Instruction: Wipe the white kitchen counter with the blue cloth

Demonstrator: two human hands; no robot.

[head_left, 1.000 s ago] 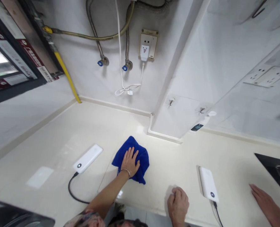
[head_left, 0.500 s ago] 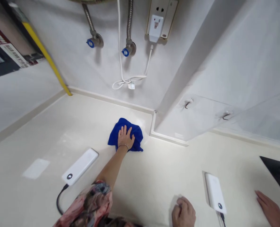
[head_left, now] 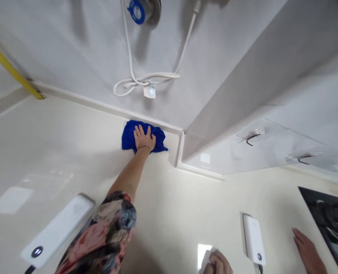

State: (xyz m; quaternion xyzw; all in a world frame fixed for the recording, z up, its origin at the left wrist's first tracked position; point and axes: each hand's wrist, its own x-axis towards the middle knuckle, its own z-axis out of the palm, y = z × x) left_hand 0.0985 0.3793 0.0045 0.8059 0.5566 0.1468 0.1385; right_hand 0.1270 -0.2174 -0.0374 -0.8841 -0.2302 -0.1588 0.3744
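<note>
The left hand [head_left: 145, 140] lies on a blue cloth [head_left: 127, 139], its fingers [head_left: 140, 130] spread. The cloth is under them on the bench [head_left: 169, 213], just beside the strip [head_left: 100, 109] at the wall's foot. A white cord [head_left: 130, 57] hangs beyond them. To the fingers' left and nearer the body is a power bank [head_left: 59, 230]; well to their right, a second power bank [head_left: 254, 240], a curled hand [head_left: 221, 262], whose I cannot tell, and another person's hand [head_left: 309, 251] near a hob [head_left: 332, 219].

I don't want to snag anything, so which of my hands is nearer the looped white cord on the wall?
Left. Your left hand is below the white cord, spread flat on the blue cloth; your right hand is farther off, curled at the picture's bottom edge.
</note>
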